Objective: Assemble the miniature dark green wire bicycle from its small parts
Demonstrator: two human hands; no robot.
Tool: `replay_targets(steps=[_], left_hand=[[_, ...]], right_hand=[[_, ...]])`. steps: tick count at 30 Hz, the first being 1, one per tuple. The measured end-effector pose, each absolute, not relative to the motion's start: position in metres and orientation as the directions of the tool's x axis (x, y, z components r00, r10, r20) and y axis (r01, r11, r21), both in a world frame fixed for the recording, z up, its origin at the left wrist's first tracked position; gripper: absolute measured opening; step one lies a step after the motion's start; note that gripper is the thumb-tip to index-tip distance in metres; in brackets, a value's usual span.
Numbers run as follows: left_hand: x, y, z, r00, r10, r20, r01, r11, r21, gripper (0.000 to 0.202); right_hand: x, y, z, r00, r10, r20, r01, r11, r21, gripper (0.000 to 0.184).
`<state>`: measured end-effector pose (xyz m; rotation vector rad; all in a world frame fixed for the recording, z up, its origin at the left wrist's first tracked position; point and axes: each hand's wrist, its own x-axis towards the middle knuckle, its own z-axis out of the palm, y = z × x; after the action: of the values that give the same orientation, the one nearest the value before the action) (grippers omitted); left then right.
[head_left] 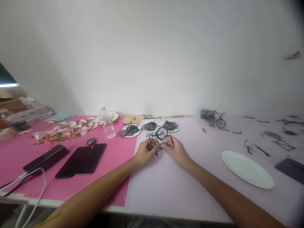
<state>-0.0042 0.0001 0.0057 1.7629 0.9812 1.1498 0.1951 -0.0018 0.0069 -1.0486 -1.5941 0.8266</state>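
A small dark model bicycle (162, 133) is held up between my two hands over the pale sheet, one spoked wheel pointing away from me. My left hand (145, 152) closes around its near left part, thumb and fingers pinching it. On the other side, my right hand (176, 150) pinches a thin dark part against the bicycle's near end. The fingers cover much of the frame, so the exact join is hidden. Just beyond the hands stand white plates of dark parts, a left plate (137, 134), a middle plate (157, 129) and a right plate (176, 129).
Finished-looking model bicycles (217, 121) stand by the wall. Loose dark pieces (261, 150) and an empty oval plate (247, 169) lie to the right. A water bottle (107, 123), petals (64, 131), phones (73, 162), a mouse (91, 141) and a cabled black box (46, 160) occupy the left.
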Motion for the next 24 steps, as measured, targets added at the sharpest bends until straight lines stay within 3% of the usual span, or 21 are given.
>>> replay_targets(steps=[13,24], left_hand=[[-0.0039,0.0008,-0.0022,0.387,0.866,0.316,0.081,-0.373,0.924,0.049],[-0.0069,-0.0008,0.0034,0.431,0.829,0.357,0.151,-0.457,0.877,0.049]], right_hand=[[0.1914,-0.0098,0.0139,-0.118,0.93,0.347,0.23,0.366,-0.902,0.035],[0.1914,-0.0105,0.0138,-0.108,0.919,0.379,0.294,0.394,-0.871,0.034]])
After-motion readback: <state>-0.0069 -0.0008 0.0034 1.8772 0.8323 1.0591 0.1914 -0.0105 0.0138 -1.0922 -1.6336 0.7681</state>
